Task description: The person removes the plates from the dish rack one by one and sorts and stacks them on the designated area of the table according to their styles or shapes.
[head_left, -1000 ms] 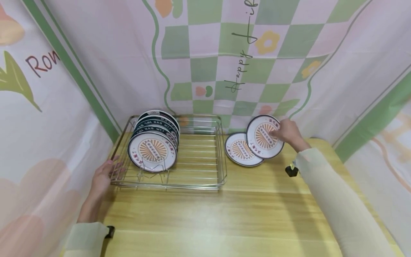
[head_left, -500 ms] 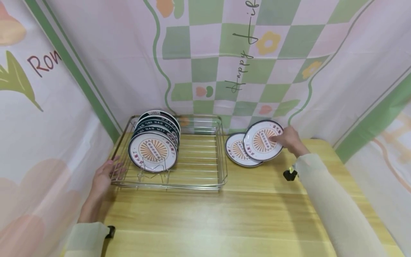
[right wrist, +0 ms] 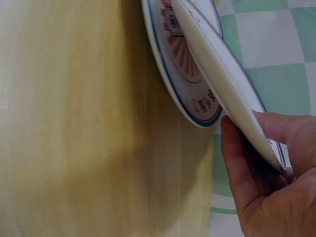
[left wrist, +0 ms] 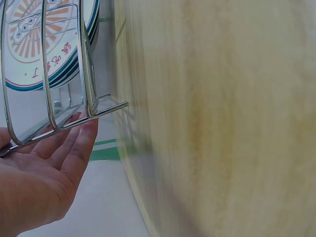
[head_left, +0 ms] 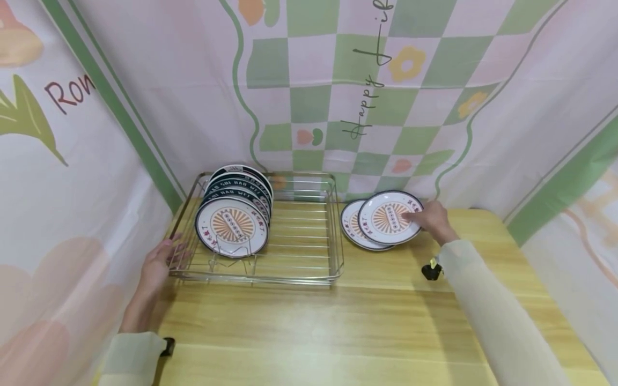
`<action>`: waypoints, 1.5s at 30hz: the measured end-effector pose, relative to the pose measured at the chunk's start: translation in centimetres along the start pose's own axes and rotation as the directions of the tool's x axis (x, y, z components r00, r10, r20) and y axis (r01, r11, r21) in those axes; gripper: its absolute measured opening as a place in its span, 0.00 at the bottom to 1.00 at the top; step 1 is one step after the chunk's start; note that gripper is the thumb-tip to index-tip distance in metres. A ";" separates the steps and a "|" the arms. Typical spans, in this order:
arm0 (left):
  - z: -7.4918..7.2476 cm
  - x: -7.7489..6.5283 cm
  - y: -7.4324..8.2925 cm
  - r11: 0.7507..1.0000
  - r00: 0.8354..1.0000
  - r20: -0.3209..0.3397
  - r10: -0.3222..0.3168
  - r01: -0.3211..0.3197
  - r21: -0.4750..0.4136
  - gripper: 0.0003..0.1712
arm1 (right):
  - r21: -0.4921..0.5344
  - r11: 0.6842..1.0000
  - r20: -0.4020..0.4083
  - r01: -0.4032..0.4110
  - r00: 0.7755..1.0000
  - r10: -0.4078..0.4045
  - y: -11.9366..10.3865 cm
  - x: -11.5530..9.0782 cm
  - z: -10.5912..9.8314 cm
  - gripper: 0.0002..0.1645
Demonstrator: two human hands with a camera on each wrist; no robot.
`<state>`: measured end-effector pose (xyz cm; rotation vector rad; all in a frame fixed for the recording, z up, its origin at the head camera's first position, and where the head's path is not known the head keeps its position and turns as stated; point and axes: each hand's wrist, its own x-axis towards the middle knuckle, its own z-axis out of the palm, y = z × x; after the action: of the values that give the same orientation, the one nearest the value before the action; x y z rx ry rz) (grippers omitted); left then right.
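My right hand (head_left: 431,221) holds a round white plate (head_left: 388,217) by its right edge, thumb on the printed face and fingers underneath. This plate, with a dark rim and orange sunburst, overlaps a matching plate (head_left: 351,224) lying on the table. In the right wrist view the held plate (right wrist: 222,69) is tilted over the lower plate (right wrist: 182,74). My left hand (head_left: 156,262) grips the left side of the metal wire dish rack (head_left: 299,279), fingers behind its bars (left wrist: 48,98). Several plates (head_left: 232,226) stand on edge in the rack's left part, a sunburst one in front.
The wooden table (head_left: 299,332) runs in front of the rack and to its right. A printed cloth (head_left: 309,102) with green checks hangs right behind the rack and plates. More cloth (head_left: 63,214) closes off the left side.
My right hand has moved left and down with the plate, so it now covers more of the lower plate and lies flatter. The left hand stays on the rack.
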<state>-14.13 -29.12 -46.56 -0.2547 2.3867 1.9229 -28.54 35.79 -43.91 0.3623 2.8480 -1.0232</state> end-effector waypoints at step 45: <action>0.1 0.0 0.1 1.000 1.000 -0.010 -0.013 0.013 0.003 0.34 | -0.111 0.994 0.091 -0.010 0.996 0.021 2.2 -0.6 2.7 0.35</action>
<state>-14.13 -29.01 -46.46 -0.2795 2.3877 1.9172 -27.36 35.62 -47.24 0.3180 2.7991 -0.8517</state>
